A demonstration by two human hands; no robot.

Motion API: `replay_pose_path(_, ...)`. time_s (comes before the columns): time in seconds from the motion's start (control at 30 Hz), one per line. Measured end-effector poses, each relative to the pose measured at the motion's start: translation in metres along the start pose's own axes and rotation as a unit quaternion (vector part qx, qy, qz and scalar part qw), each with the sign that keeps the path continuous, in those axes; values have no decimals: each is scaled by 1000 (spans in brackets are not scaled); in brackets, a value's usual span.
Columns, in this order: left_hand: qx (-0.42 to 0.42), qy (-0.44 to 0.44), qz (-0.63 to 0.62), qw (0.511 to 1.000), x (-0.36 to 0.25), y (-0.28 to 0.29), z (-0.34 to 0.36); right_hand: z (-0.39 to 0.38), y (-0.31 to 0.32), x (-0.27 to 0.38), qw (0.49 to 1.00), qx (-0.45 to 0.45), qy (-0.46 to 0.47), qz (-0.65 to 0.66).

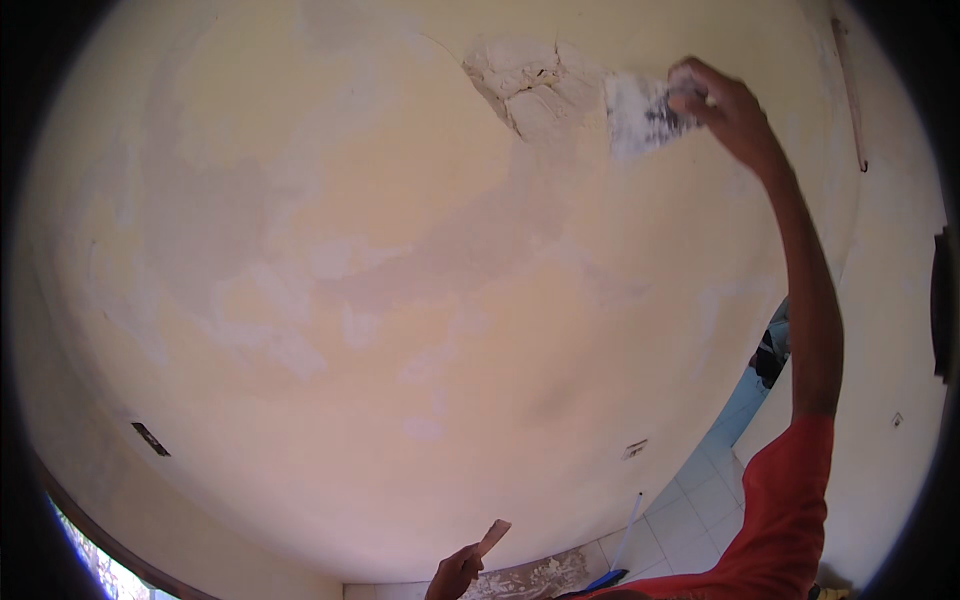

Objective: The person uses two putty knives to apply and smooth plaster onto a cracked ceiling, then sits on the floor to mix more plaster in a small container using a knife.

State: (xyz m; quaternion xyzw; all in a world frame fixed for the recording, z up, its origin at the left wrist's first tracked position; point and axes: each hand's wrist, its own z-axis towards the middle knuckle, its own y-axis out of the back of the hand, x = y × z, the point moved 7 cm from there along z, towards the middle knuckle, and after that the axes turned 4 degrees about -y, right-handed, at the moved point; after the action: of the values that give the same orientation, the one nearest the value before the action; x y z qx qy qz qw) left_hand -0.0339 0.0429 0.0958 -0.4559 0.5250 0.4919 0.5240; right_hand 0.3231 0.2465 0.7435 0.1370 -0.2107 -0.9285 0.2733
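High on the pale yellow, patched wall (380,370), my right hand (715,105) grips a wide scraper (640,115), its blade smeared with white and dark material and held at the wall just right of a cracked, broken patch of plaster (515,85). The scraper's handle is mostly hidden under my fingers. Low in the view, my left hand (457,568) is closed on a narrow flat strip (494,533), which points up and to the right.
A broom (608,576) with a blue head stands on floor tiles (695,515) below. A blue-tiled area (733,410) with dark items shows at right. A hanging rod (855,110), a dark object (940,300) at the right rim and a window (110,565) at lower left are visible.
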Motion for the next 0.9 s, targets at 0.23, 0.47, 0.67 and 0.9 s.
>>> replay_pose_path(0.23,-11,48,0,999,35,-11,-11,75,3,13,992,118,-8,47)
replay_pose_path(0.47,-24,47,65,996,10,-26,-12,98,-20,-17,986,160,-27,41)
replay_pose_path(0.67,-27,22,41,999,20,-28,-24,88,-31,-28,986,118,-44,105)
replay_pose_path(0.9,-21,73,-17,997,28,-32,-17,89,-33,-23,993,83,-44,74)
